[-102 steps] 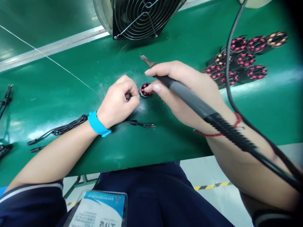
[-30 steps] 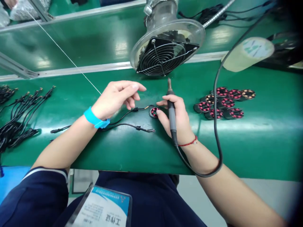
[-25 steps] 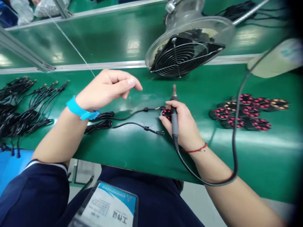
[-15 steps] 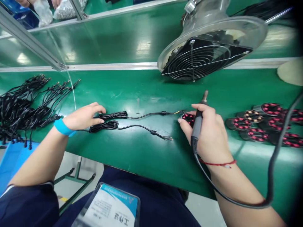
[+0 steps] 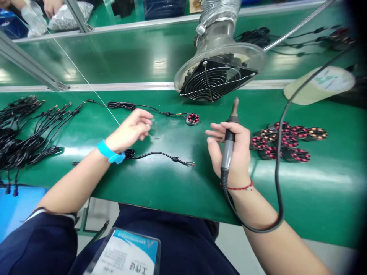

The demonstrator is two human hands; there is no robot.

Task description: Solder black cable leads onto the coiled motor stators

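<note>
My left hand (image 5: pixel 134 126) hovers over the table with its fingers curled in. A thin, pale solder wire (image 5: pixel 86 79) runs taut from the upper left into this hand; its end is hard to make out. In my right hand (image 5: pixel 233 152) is a soldering iron (image 5: pixel 229 143), its tip pointing up and away from me. Ahead, between the hands, a red-wound motor stator (image 5: pixel 192 119) lies at the end of a black cable (image 5: pixel 151 108). Nearer me, a second cable (image 5: pixel 156 153) ends in bare wires, its coil partly hidden by my left wrist.
Several stators (image 5: pixel 286 141) stand grouped at the right. A heap of black cables (image 5: pixel 25 141) lies at the left. A fume extractor hood (image 5: pixel 215 76) hangs over the back edge, beside a pale roll-shaped object (image 5: pixel 318 84). Another person's hand (image 5: pixel 53 5) shows beyond the frame.
The stator has left my right hand and now lies on the table with its cable farther back. My left hand has come off the coiled cables and moved right.
</note>
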